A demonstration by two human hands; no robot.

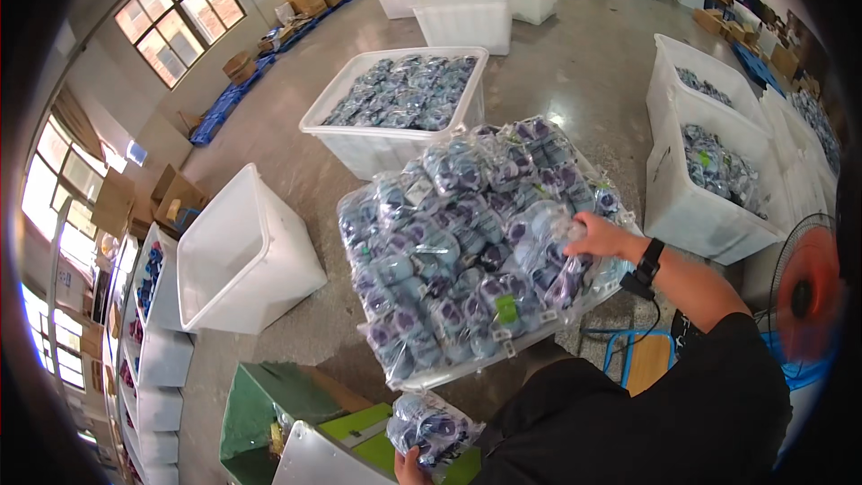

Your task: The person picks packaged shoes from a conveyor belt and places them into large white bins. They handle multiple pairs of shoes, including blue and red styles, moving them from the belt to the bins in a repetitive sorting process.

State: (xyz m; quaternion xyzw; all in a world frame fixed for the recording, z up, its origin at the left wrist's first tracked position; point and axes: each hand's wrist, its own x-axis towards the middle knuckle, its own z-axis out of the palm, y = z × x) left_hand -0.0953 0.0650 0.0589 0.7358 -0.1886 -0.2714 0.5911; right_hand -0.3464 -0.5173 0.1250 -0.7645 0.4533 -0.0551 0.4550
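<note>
In front of me a white tub (480, 373) is heaped with clear plastic bags of blue and purple items (440, 247); what the items are I cannot make out. My right hand (600, 238), with a black band on its wrist, reaches over the heap's right side. Its fingers are closed on the crinkled end of one clear bag (546, 247). Low in the picture, my left hand (410, 469) is wrapped round another clear bag (433, 429), held above a green and grey machine (310, 454). That bag hides part of the left fingers.
Beyond the heap stands a white tub (364, 145) of similar bags. A white tub (296, 256) sits tilted at left. More part-filled tubs (700, 216) stand at right, near an orange-bladed fan (802, 296) and a blue-framed stool (648, 361). Blue pallets (220, 112) line the left wall.
</note>
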